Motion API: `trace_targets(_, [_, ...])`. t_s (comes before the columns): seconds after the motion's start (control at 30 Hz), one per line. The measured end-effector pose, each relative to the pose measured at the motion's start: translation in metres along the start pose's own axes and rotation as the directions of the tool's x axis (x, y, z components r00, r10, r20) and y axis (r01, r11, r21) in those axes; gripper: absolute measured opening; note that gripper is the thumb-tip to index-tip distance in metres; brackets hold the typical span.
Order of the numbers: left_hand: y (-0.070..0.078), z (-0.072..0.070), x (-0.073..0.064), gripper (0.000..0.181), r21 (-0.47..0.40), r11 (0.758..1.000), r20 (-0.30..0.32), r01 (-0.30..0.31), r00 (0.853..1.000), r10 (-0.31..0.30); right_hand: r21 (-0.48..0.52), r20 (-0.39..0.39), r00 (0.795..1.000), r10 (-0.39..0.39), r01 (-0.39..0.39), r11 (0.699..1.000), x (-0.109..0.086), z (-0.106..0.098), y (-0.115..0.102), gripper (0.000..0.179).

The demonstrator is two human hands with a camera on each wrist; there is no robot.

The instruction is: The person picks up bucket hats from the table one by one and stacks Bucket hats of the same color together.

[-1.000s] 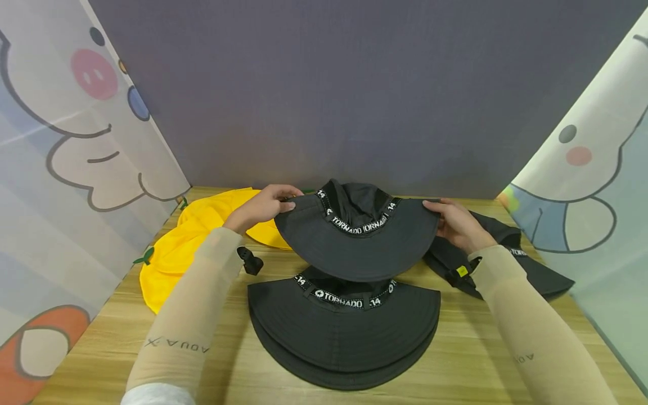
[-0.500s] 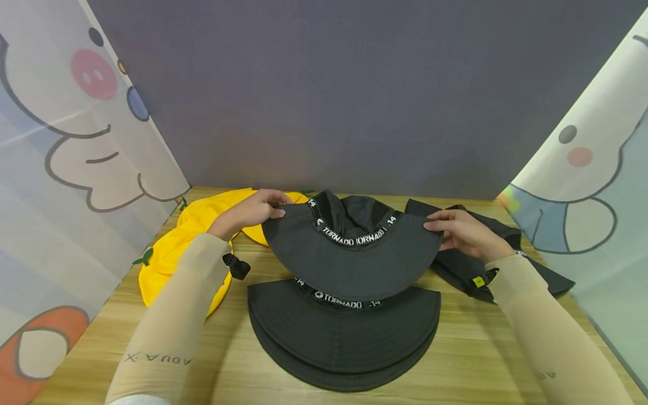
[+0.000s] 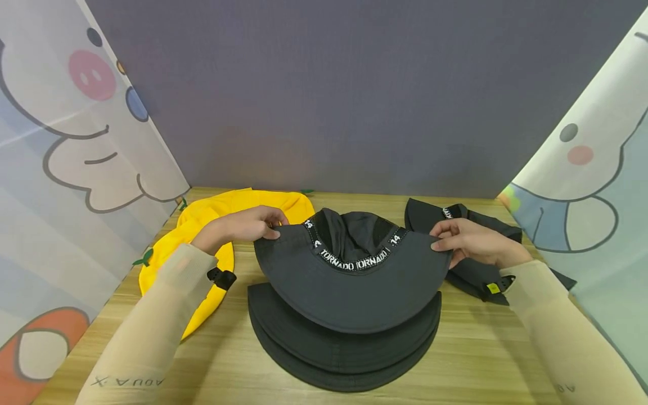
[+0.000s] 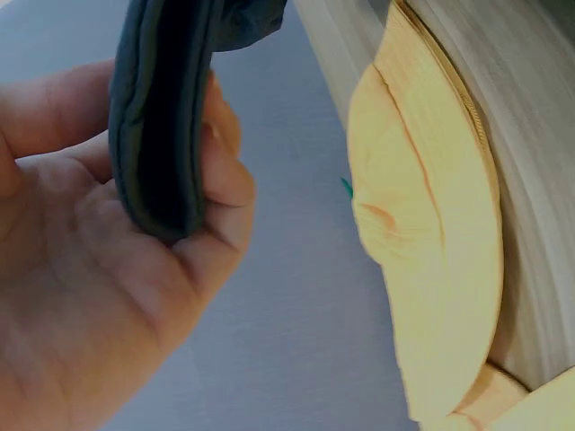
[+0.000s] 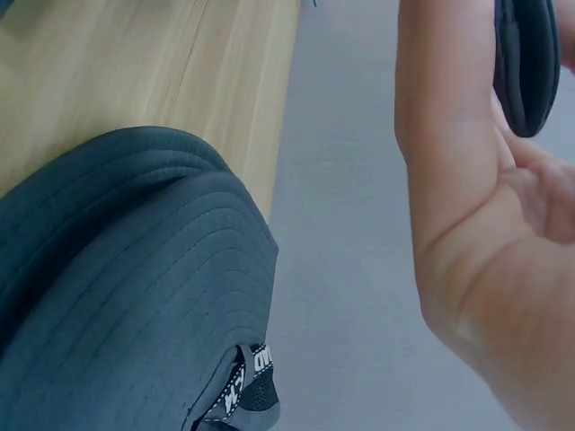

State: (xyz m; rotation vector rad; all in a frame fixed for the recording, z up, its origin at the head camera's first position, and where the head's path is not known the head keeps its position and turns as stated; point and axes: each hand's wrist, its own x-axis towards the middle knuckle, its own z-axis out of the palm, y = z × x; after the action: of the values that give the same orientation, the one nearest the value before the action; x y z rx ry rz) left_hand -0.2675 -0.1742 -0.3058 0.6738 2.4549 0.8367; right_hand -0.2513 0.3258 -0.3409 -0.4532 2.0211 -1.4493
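Note:
A black bucket hat (image 3: pixel 354 298), folded in half with its TORNADO band showing, hangs between both hands in the head view. My left hand (image 3: pixel 243 228) pinches the left end of its brim. At the opposite end my right hand (image 3: pixel 473 243) pinches the brim between thumb and fingers. The left wrist view shows the folded brim (image 4: pixel 162 126) between thumb and fingers. Below the held hat lie stacked black hats (image 3: pixel 344 377) on the table, partly covered by it.
Yellow hats (image 3: pixel 202 225) with small green leaf tips lie at the left on the wooden table (image 3: pixel 486 360). Another black hat (image 3: pixel 425 216) lies at the right behind my right hand. A grey panel (image 3: pixel 344 101) stands at the back.
The held hat has come down and nearer, now overlapping most of the stacked hats' upper part. Both hands moved with it and spread slightly apart, still pinching the brim.

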Motion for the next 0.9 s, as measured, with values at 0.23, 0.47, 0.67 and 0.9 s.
trace_targets(0.23, [0.005, 0.011, -0.010, 0.032, 0.044, 0.998, 0.169, 0.053, 0.984, -0.059, -0.027, 0.163, 0.987, -0.009, 0.013, 1.000, -0.007, 0.007, 0.010, 0.017])
trace_targets(0.47, [0.001, 0.020, -0.016, 0.026, 0.049, 0.993, 0.257, 0.111, 0.959, -0.120, -0.089, 0.235, 0.972, -0.012, 0.033, 0.995, -0.008, 0.022, 0.022, 0.022])
trace_targets(0.67, [-0.005, 0.032, -0.016, 0.025, 0.100, 0.987, 0.295, 0.126, 0.944, -0.150, -0.187, 0.236, 0.972, 0.021, 0.025, 0.982, -0.004, 0.040, 0.024, 0.024])
trace_targets(0.9, [-0.017, 0.053, -0.011, 0.027, 0.131, 0.985, 0.293, 0.111, 0.945, -0.146, -0.468, 0.114, 0.991, 0.076, -0.014, 0.883, -0.001, 0.065, 0.020, 0.015])
